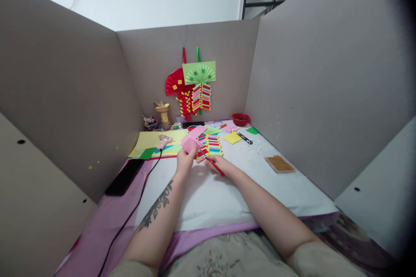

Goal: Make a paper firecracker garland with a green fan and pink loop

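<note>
Pink paper (189, 143) is pinched in my left hand (186, 161), its fingers closed on the lower edge. My right hand (218, 164) is wrapped round red-handled scissors (217, 168), whose narrow metal blades point up and left to the pink paper. Whether the blades have cut into it is too small to tell. Just beyond both hands, rows of coloured paper rolls with yellow ends (213, 143) lie on the white sheet (221, 203). Part of the rolls is hidden behind the paper and my fingers.
A glue gun (165, 141) with a black cable lies left on yellow paper (146, 140). A black phone-like slab (125, 177) is nearer me. Blue-handled scissors (245, 138), yellow paper (232, 138), a red bowl (241, 119) and a brown-filled box (279, 164) are right. Grey panels surround the table.
</note>
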`<control>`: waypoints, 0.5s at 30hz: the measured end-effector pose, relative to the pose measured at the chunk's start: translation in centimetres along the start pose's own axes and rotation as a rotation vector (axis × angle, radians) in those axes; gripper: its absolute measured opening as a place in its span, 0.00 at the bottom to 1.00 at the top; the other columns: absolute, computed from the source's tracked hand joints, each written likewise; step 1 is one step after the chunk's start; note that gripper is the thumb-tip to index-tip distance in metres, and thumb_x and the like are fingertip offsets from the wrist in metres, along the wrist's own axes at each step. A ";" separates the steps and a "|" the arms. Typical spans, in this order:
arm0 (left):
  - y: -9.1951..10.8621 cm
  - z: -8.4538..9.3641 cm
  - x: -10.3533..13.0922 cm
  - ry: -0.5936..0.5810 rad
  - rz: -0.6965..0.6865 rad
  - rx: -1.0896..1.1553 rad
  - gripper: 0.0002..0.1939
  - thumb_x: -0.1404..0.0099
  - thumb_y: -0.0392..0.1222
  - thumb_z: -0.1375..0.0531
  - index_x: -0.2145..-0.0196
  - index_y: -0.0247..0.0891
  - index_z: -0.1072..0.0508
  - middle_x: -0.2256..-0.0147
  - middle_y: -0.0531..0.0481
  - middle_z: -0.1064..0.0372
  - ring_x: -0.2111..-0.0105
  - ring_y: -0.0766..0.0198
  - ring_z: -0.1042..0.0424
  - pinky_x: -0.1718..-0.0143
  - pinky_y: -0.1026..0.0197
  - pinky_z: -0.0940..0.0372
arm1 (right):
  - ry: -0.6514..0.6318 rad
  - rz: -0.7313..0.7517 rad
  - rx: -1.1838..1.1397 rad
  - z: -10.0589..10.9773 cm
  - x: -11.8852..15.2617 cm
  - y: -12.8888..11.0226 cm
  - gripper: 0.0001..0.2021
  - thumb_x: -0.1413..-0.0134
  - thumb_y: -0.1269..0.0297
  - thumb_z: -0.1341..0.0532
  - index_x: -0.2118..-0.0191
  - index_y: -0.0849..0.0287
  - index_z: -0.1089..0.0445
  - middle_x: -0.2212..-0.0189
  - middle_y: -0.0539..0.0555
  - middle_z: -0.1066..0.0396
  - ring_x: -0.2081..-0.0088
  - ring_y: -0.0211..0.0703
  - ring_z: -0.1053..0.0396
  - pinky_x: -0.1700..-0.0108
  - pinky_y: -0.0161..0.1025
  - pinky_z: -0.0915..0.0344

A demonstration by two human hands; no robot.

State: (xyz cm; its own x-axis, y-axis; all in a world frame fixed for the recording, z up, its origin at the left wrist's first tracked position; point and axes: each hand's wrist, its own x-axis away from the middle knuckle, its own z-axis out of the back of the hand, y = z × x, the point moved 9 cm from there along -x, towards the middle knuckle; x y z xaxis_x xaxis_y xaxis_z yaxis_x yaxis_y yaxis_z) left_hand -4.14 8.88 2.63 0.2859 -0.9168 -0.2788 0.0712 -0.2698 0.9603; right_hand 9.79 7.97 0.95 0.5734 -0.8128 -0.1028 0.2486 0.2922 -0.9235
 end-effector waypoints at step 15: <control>0.6 -0.1 0.1 0.007 0.003 0.071 0.15 0.48 0.48 0.39 0.72 0.31 0.29 0.78 0.51 0.34 0.79 0.68 0.37 0.77 0.66 0.41 | 0.044 -0.016 0.035 0.7 -0.5 1.0 0.14 0.52 0.59 0.41 0.67 0.66 0.27 0.83 0.46 0.43 0.80 0.30 0.51 0.78 0.30 0.51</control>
State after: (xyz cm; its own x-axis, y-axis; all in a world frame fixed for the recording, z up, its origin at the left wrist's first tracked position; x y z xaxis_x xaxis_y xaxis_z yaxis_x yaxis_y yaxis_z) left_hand -4.01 8.62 3.17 0.2925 -0.9158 -0.2751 0.0022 -0.2871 0.9579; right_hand 10.28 9.00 0.34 0.5347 -0.8385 -0.1046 0.2852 0.2956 -0.9117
